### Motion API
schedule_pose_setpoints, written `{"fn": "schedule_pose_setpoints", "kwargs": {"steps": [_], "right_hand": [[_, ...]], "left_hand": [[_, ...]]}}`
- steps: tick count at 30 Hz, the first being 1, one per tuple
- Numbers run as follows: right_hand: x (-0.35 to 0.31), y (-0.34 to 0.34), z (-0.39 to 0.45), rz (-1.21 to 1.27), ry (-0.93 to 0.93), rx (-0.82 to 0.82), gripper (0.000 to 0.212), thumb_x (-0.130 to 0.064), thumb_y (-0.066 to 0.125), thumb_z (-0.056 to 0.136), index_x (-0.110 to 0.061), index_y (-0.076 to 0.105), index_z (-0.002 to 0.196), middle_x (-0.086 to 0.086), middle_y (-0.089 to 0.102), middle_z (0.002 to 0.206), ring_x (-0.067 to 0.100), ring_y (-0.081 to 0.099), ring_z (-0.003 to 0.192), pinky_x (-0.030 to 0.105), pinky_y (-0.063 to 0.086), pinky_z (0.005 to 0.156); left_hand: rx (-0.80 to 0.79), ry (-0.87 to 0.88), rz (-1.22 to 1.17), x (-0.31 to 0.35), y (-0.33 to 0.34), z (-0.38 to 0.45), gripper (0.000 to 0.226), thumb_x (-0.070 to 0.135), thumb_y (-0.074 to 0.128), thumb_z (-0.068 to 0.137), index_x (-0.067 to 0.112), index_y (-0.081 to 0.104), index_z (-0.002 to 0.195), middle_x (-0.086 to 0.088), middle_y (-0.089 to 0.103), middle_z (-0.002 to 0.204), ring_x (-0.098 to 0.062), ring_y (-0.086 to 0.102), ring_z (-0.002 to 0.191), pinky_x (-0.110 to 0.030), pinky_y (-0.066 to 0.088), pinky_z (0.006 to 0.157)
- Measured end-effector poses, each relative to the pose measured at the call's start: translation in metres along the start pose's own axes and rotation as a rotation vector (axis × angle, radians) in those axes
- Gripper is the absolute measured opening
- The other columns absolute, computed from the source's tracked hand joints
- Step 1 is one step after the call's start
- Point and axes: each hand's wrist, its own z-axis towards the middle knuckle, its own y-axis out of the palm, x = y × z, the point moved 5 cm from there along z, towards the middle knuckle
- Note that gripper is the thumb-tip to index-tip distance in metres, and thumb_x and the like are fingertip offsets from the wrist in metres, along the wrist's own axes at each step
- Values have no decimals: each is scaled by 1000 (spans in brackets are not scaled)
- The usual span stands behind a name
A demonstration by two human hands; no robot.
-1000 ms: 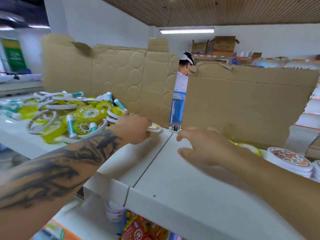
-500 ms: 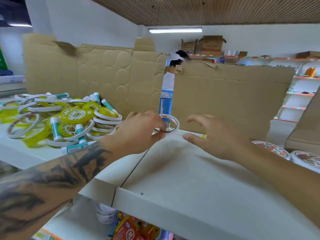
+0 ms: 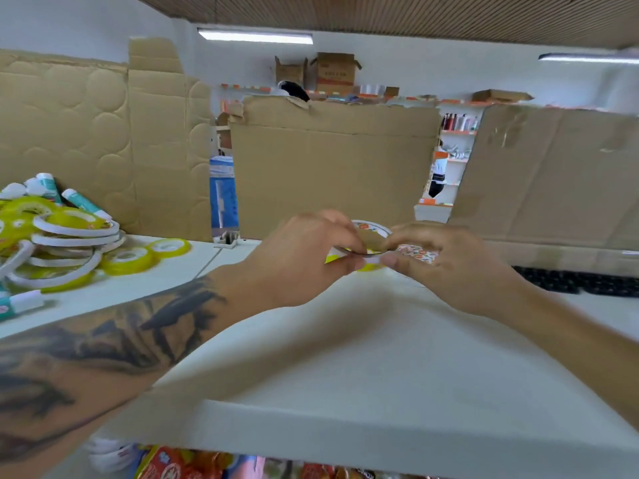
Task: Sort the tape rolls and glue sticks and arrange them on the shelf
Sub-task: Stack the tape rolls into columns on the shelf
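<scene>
Both hands meet over the white shelf (image 3: pixel 363 357), close to the cardboard backing sheet (image 3: pixel 332 174) that stands along its rear edge. The left hand (image 3: pixel 304 257) has its fingers curled, and its fingertips pinch the near rim of a thin white tape roll (image 3: pixel 371 228), which is held tilted just above the shelf surface. The right hand (image 3: pixel 446 261) pinches the same roll from the other side, thumb and forefinger closed on the rim; its remaining fingers are folded over a printed, orange-patterned piece that is too blurred to identify. A yellow roll (image 3: pixel 366 266) lies flat on the shelf directly beneath the two hands, mostly hidden by them.

To the left of the hands, on the same shelf, sits the unsorted heap (image 3: pixel 58 243): wide white tape rings stacked loosely among yellow-green tape rolls, with no box or tray around them. Two small yellow-green rolls (image 3: pixel 145 255) lie at the heap's right edge, touching each other. Glue sticks (image 3: pixel 83 202) with teal bodies and white caps lean at the back of the heap against an embossed cardboard panel (image 3: pixel 86 133), and one more glue stick (image 3: pixel 20 304) lies at the front of the heap.

Right of the hands, a dark keyboard-like object (image 3: pixel 574 281) lies on the shelf. On the far shelving behind the cardboard backing sheet stand open cardboard boxes (image 3: pixel 332 72); their contents cannot be seen. Below the shelf's front edge, colourful snack packets (image 3: pixel 179 466) show.
</scene>
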Motion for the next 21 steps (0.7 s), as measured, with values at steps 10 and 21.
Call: {"fn": "schedule_pose_setpoints", "kwargs": {"steps": [10, 21], "right_hand": [[93, -56, -34, 68, 308, 223, 3, -44, 78, 86, -47, 75, 86, -34, 69, 99, -5, 64, 92, 27, 49, 78], [98, -15, -23, -9, 296, 183, 3, -47, 73, 89, -45, 76, 89, -13, 76, 96, 13, 66, 94, 34, 52, 88]], "left_hand": [[-242, -115, 114, 2, 62, 10, 62, 75, 43, 88, 46, 40, 143, 12, 40, 154, -15, 36, 145, -39, 35, 115], [-495, -181, 62, -10, 90, -4, 58, 76, 31, 94, 48, 41, 143, 18, 40, 151, -11, 33, 143, -43, 30, 118]]}}
